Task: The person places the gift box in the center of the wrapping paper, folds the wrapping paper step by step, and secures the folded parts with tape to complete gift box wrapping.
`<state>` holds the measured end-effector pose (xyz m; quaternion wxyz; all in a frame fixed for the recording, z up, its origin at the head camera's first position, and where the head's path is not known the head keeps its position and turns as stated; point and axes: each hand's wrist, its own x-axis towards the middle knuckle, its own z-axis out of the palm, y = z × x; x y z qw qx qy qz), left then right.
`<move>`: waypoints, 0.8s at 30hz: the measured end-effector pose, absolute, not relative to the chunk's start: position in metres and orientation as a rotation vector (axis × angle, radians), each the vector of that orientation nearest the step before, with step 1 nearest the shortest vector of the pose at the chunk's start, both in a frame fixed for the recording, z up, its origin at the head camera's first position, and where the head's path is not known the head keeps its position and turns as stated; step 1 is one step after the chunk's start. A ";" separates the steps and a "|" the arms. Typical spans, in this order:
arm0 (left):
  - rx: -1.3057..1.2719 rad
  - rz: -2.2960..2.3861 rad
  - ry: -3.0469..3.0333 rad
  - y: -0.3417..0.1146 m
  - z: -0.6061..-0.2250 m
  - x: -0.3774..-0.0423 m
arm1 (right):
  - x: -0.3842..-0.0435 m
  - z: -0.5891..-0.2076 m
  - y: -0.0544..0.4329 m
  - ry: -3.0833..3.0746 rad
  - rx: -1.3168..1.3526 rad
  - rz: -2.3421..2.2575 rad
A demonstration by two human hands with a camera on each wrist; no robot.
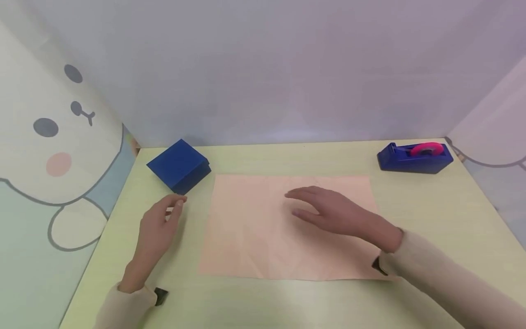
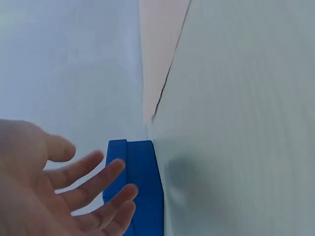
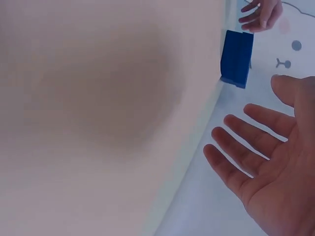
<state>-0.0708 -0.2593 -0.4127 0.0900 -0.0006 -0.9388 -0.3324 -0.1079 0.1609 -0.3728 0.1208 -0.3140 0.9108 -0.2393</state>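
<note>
A dark blue box (image 1: pixel 177 165) with a lid-like top stands at the back left of the table. My left hand (image 1: pixel 158 228) is just in front of it, fingers loosely bent and holding nothing; in the left wrist view its fingers overlap the blue box (image 2: pixel 145 189). A sheet of pale pink paper (image 1: pixel 246 224), lightly creased, lies flat on the table. Over its right half hovers my right hand (image 1: pixel 328 210), casting a shadow on the sheet. Its fingers are extended and apart from the thumb, with nothing in the palm, as the right wrist view shows.
At the back right stands a blue tape dispenser (image 1: pixel 415 160) with a pink-cored tape roll (image 1: pixel 427 149). A pale curtain (image 1: pixel 287 68) rises behind the table (image 1: pixel 296 301). Cartoon-printed fabric (image 1: pixel 57 183) hangs along the left side.
</note>
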 end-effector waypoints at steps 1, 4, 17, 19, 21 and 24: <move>0.046 -1.012 -2.772 -0.261 -0.412 -0.072 | -0.114 -0.373 0.153 2.629 -0.910 -0.722; 0.195 -1.134 -2.716 -0.267 -0.409 -0.076 | -0.134 -0.375 0.129 2.547 -0.896 -0.796; 0.732 -1.886 -2.391 -0.292 -0.401 -0.104 | -0.198 -0.398 0.052 2.379 -0.866 -1.114; 0.776 -1.980 -2.346 -0.293 -0.400 -0.108 | -0.203 -0.400 0.041 2.368 -0.860 -1.119; 0.806 -2.070 -2.293 -0.294 -0.400 -0.112 | -0.208 -0.402 0.031 2.357 -0.865 -1.126; 0.842 -2.196 -2.234 -0.295 -0.400 -0.119 | -0.218 -0.405 0.015 2.362 -0.862 -1.137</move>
